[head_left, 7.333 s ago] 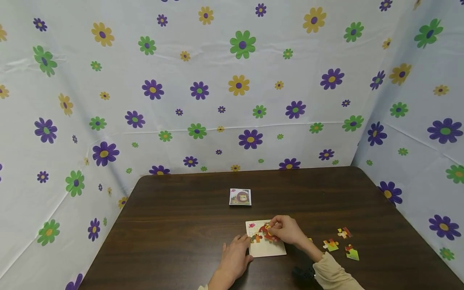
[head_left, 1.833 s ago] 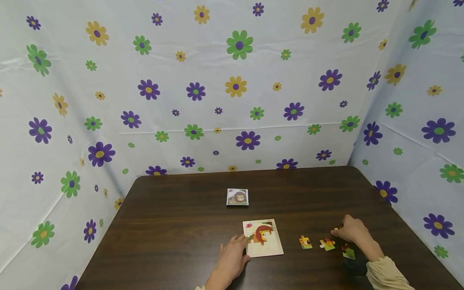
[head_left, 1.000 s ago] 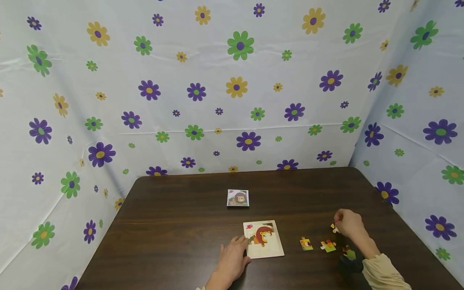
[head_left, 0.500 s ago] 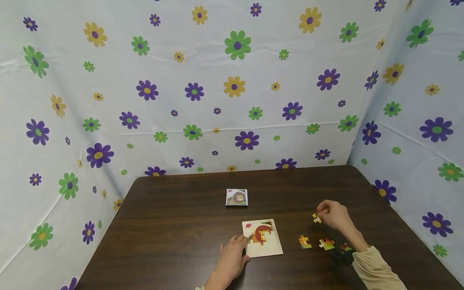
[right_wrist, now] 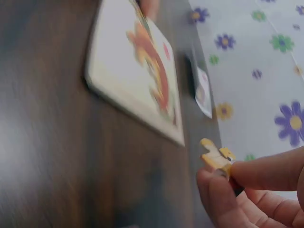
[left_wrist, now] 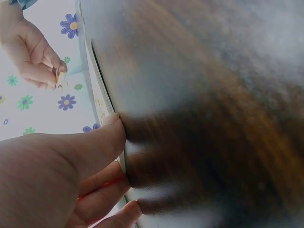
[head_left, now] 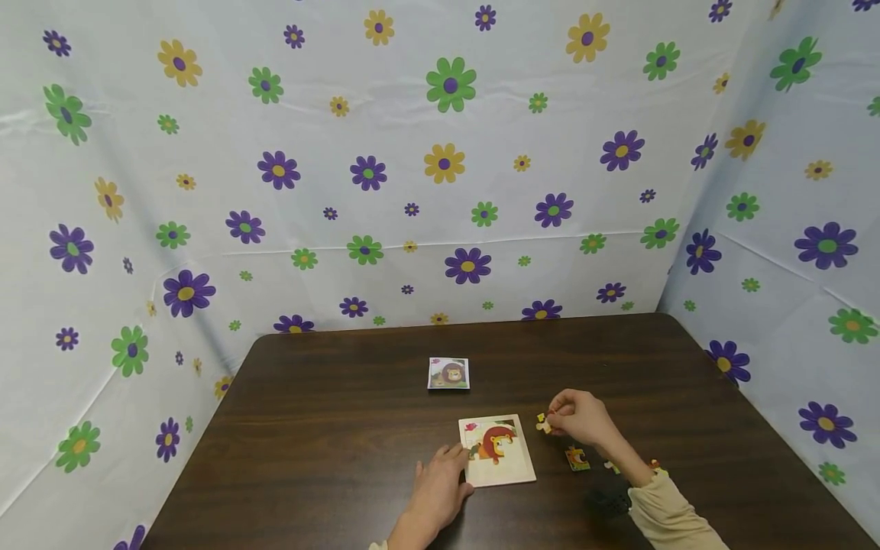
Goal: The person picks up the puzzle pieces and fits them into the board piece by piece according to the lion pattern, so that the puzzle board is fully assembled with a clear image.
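A square puzzle board (head_left: 502, 470) lies on the table, partly filled with a lion picture; its lower part shows bare pale wood. My left hand (head_left: 437, 489) rests on the table, fingertips at the board's left edge. In the left wrist view its thumb (left_wrist: 102, 140) also touches the board's edge. My right hand (head_left: 584, 418) pinches a yellow and white puzzle piece (head_left: 544, 424) between thumb and fingers, above the table right of the board. The right wrist view shows that puzzle piece (right_wrist: 216, 156) raised and apart from the board (right_wrist: 114, 61).
Loose puzzle pieces lie right of the board: an orange one (head_left: 577, 458), a second (head_left: 611, 467) partly under the right forearm, and a third (head_left: 655, 464) mostly hidden by it. A lion picture card (head_left: 448, 373) lies behind the board. A flowered curtain surrounds the brown table (head_left: 330, 428).
My right hand first left the board, took the yellow and white piece from the far right, lifted it and carried it left towards the board. My left hand stays at the board's edge.
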A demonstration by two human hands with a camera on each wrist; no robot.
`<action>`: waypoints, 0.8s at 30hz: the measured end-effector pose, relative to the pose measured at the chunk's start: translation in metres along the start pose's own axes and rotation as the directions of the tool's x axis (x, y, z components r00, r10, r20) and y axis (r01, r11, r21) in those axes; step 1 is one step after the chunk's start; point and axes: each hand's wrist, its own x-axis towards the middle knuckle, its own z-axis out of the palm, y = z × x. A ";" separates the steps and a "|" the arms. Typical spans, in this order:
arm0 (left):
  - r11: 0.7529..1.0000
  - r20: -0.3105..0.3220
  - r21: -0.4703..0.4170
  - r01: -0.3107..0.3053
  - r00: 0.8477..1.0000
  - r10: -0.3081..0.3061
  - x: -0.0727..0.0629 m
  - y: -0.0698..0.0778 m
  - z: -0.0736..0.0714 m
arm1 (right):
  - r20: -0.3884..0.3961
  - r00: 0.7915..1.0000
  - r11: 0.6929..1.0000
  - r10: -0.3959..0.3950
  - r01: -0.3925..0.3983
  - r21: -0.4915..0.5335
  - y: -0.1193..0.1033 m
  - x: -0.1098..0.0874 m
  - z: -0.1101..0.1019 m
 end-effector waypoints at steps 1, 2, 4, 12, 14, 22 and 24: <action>1.000 0.001 0.002 0.000 1.000 0.000 0.000 0.000 0.000 | 0.020 1.000 1.000 -0.002 0.001 0.030 0.000 -0.001 0.006; 1.000 0.001 0.005 0.000 1.000 0.000 0.000 0.000 0.000 | 0.040 0.999 0.998 -0.006 0.003 0.058 0.000 -0.002 0.011; 1.000 0.002 0.008 0.000 1.000 0.000 0.000 0.000 0.000 | 0.087 0.996 0.993 -0.021 0.011 0.118 0.000 -0.003 0.019; 1.000 -0.006 0.003 0.000 1.000 0.000 -0.001 0.000 0.000 | 0.127 0.992 0.993 -0.011 -0.005 0.120 -0.001 -0.007 0.041; 1.000 -0.006 0.004 0.000 1.000 0.000 -0.001 0.000 0.000 | 0.130 0.991 0.992 -0.012 -0.005 0.128 -0.001 -0.008 0.044; 1.000 -0.015 0.004 -0.005 1.000 0.005 -0.001 0.000 0.001 | 0.133 0.990 0.988 -0.038 0.017 0.155 -0.001 -0.010 0.054; 1.000 -0.014 0.003 -0.004 1.000 0.004 -0.001 0.000 0.001 | 0.110 0.994 0.993 -0.017 0.003 0.121 -0.003 -0.010 0.056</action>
